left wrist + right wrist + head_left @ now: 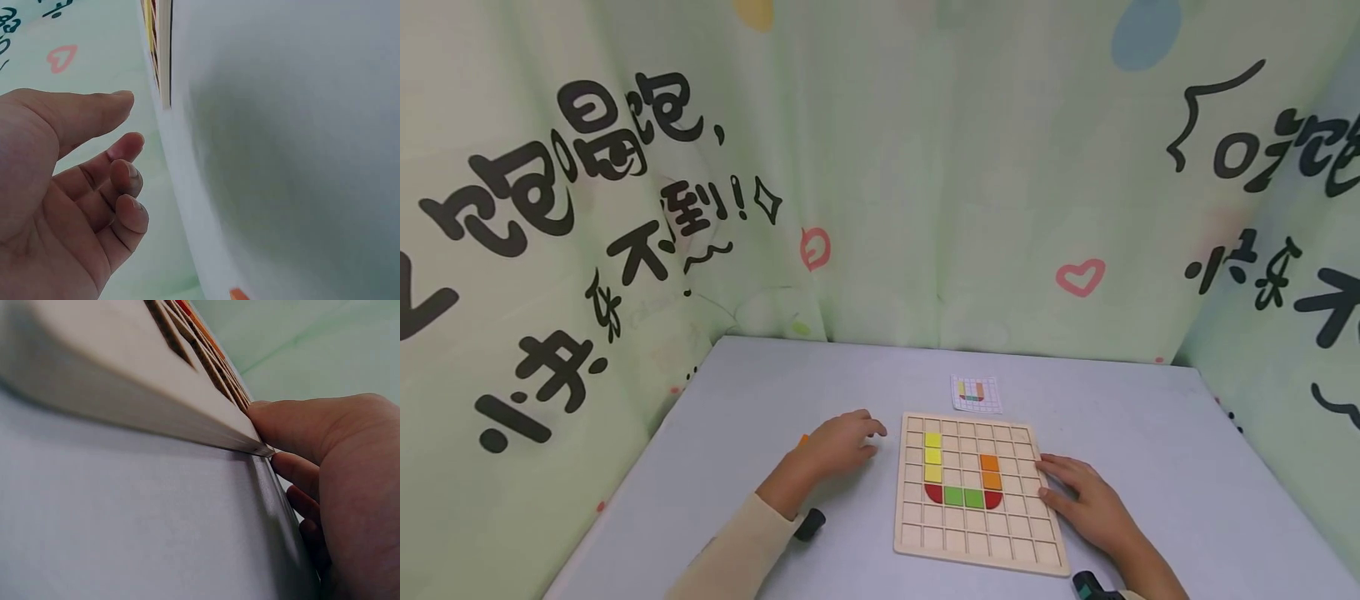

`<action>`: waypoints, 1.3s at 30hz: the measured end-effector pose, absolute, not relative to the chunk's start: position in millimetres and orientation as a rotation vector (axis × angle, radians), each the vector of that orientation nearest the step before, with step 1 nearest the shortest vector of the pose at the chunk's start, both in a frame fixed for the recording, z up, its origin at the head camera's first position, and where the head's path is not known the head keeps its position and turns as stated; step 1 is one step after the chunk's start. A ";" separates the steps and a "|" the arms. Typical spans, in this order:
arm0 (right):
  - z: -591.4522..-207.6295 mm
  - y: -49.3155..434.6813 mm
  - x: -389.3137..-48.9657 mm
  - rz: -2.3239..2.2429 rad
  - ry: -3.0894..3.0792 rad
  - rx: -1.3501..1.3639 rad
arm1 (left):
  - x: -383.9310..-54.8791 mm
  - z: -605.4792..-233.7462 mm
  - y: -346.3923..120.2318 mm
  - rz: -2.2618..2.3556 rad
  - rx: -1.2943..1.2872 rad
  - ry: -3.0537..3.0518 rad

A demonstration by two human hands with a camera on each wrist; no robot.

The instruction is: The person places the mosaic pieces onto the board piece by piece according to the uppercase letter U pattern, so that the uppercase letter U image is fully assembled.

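Note:
A square wooden grid board lies on the table with a U of coloured pieces set in its cells. Three yellow pieces form the left side and orange pieces the right, with two green pieces between red rounded corners at the bottom. My right hand rests against the board's right edge, thumb and fingertips touching the rim. Left of the board, my left hand hovers over the table with loosely bent fingers and nothing in them. An orange piece shows below it, mostly hidden by the wrist in the head view.
Behind the board lies a small card printed with a similar coloured U on a grid. The white table ends at a pale green curtain with black lettering, which also closes in both sides.

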State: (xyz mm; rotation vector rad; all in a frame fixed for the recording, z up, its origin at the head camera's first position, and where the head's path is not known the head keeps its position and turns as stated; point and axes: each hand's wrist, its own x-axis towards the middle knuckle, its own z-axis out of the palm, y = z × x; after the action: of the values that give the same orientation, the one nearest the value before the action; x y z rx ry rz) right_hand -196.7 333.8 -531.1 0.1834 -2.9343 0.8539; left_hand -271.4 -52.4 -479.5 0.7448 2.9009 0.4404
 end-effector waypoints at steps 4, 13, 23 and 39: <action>-531.9 334.1 -197.6 0.844 -2.939 0.179 | -273.7 -479.9 -68.9 0.471 0.763 2.911; -532.3 334.4 -199.2 0.837 -2.948 0.164 | -279.0 -481.8 -99.1 0.502 0.742 2.909; -532.9 331.8 -196.6 0.864 -2.926 0.181 | -278.5 -484.0 -131.3 0.570 0.834 2.875; -532.8 332.7 -195.7 0.867 -2.930 0.159 | -288.0 -492.9 -161.4 0.653 0.735 2.849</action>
State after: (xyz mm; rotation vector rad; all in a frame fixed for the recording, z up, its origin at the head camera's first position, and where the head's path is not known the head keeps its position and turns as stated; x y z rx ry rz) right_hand -195.7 332.7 -532.8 0.1588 -2.9297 0.8674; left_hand -288.0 -161.4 -492.9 0.7345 2.8486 0.6529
